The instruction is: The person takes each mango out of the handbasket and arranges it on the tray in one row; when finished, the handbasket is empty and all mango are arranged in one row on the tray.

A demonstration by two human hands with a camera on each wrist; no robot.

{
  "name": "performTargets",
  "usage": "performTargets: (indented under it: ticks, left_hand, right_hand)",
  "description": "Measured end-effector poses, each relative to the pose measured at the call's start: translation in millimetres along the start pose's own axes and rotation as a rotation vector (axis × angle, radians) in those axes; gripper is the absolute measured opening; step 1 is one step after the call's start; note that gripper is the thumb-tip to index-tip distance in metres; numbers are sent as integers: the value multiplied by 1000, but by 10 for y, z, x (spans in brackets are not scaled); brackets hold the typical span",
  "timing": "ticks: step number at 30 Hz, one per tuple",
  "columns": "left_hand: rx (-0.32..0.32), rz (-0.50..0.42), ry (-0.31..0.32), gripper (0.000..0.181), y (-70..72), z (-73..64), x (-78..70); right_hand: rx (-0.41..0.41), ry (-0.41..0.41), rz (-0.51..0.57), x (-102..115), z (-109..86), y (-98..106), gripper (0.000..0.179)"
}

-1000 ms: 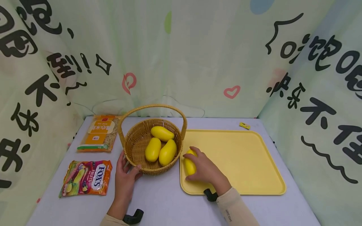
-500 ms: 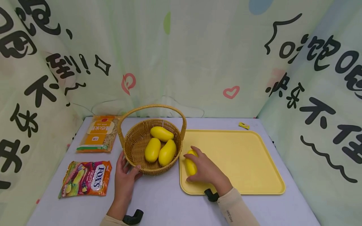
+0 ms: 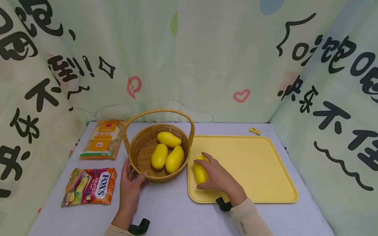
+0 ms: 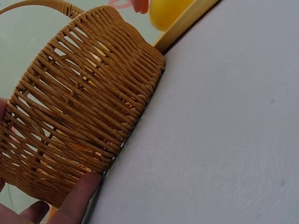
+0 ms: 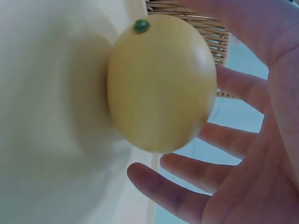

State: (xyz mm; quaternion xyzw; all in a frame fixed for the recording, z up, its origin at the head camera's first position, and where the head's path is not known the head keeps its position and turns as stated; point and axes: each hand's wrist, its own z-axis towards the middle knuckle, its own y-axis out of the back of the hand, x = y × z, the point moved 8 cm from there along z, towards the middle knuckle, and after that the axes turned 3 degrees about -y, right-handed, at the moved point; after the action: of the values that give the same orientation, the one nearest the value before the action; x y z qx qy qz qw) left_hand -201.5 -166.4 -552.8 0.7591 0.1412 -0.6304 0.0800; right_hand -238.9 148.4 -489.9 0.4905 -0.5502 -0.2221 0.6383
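Observation:
A yellow mango point(image 3: 200, 171) with a green stem dot lies on the yellow tray point(image 3: 248, 170), near its left edge. My right hand point(image 3: 220, 175) reaches round it, thumb at the near end and fingers at the far end. In the right wrist view the fingers look spread and fairly straight about the mango point(image 5: 161, 86). Three more mangoes point(image 3: 168, 152) lie in a wicker basket point(image 3: 138, 150) with a tall handle. At the basket's near left side rests my left hand point(image 3: 130, 183); thumb and fingers touch the woven wall point(image 4: 88, 93). Some of its fingers are hidden.
Left of the basket lie an orange grain packet point(image 3: 103, 139) and a Fox's candy bag point(image 3: 90, 186). A small yellow wrapped candy point(image 3: 255, 131) sits behind the tray. Printed curtains point(image 3: 189, 65) close off the back and sides of the table.
My right hand and the mango on the tray have shifted slightly to the right. The left hand and the basket stay in place.

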Motion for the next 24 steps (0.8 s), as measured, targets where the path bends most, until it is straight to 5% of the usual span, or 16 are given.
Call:
performTargets:
  ticks: [11, 24]
  left_hand:
    - [18, -4, 6, 96, -9, -13, -9]
    - [7, -2, 9, 97, -1, 1, 19]
  right_hand:
    - [-75, -21, 98, -173, -235, 102, 90]
    - [-352, 24, 168, -152, -483, 351, 78]
